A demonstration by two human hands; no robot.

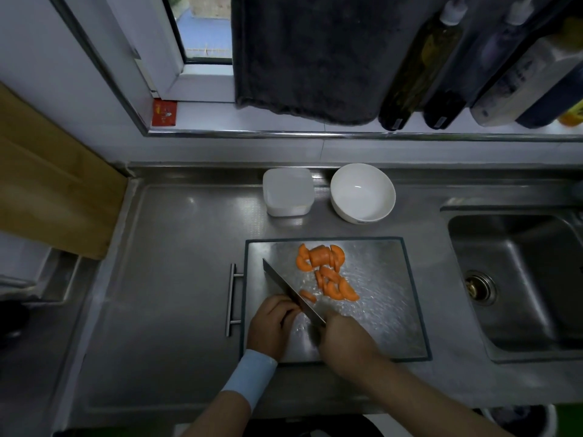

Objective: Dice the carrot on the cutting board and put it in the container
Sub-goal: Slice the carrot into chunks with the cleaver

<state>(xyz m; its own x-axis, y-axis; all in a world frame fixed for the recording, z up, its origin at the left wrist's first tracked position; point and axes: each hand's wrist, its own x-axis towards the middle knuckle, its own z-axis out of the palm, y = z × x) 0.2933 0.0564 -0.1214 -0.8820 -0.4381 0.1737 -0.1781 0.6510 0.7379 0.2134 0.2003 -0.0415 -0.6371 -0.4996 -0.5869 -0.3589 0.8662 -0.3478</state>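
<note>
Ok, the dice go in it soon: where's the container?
In the head view, the container stands behind the cutting board, just left of the white bowl.

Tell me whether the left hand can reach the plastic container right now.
Probably yes, but the knife blade slants between the left hand and the container; the hand would have to pass round its tip.
</note>
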